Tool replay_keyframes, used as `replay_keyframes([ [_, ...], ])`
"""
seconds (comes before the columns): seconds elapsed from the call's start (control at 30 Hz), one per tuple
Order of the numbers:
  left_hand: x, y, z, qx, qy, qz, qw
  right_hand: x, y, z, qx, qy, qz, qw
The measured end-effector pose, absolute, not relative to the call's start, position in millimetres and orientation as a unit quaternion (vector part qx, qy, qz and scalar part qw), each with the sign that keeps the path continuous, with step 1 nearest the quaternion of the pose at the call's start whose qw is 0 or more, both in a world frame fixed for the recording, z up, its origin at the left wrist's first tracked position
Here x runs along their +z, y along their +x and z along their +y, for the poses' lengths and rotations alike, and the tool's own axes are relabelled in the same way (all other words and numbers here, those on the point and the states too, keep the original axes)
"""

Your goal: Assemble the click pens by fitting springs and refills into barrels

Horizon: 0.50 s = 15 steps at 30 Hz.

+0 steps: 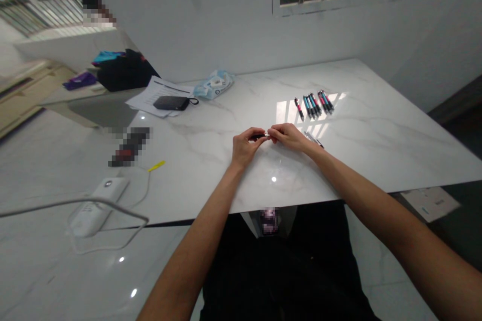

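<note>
Both my hands meet over the middle of a white marble table (pixel 357 150). My left hand (pixel 244 148) pinches the dark barrel of a pen (pixel 259 136). My right hand (pixel 288 136) is closed on the pen's silvery other end. Beyond them, in a patch of sunlight, lies a row of several pens (pixel 314 104) with pink and blue barrels. A few loose thin pen parts (pixel 313 138) lie just right of my right wrist.
At the back left lie a black pouch (pixel 172 103) on papers and a blue wipes pack (pixel 214 84). A white power bank (pixel 96 205) with a cable sits front left, near a small yellow piece (pixel 156 165). A wall and barred window stand behind.
</note>
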<state>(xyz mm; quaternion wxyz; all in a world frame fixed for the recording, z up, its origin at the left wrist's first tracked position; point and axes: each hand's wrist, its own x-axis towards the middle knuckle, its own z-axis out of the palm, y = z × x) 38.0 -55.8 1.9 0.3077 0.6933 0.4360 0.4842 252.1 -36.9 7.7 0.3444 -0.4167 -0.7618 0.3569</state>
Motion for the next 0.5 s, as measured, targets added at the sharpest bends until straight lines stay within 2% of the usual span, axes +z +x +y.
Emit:
replay_keyframes([
  [0.17,2.5,37.5,-56.0,0.482,0.696,0.439,0.302,7.7,253.8,-38.0,0.400,-0.404,-0.752,0.334],
  [0.5,1.0,36.6,-55.3,0.492,0.694,0.425,0.311,10.0,254.8,-39.1,0.388,-0.399,-0.770,0.311],
])
